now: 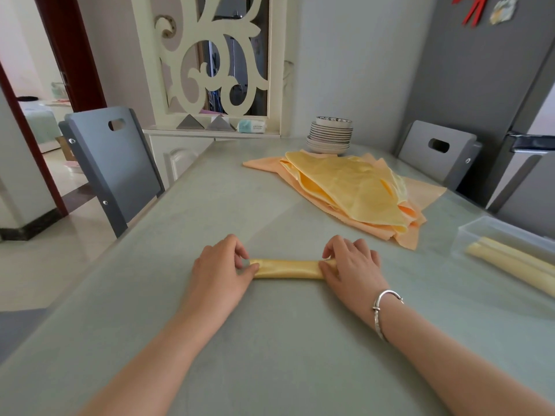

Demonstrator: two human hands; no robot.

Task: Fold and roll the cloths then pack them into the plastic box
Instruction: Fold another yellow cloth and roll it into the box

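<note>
left hand, right hand, fingers curled

Counted: one rolled yellow satin cloth on table; two pale yellow rolls in one clear plastic box; two grey chairs; one plate stack.

Bare forearms, one bangle.
I see no sleeves; a thin silver bangle circles my right wrist.

A home dining room: stacked plates beyond the hands, chairs beside the bench, fridge to the right.
</note>
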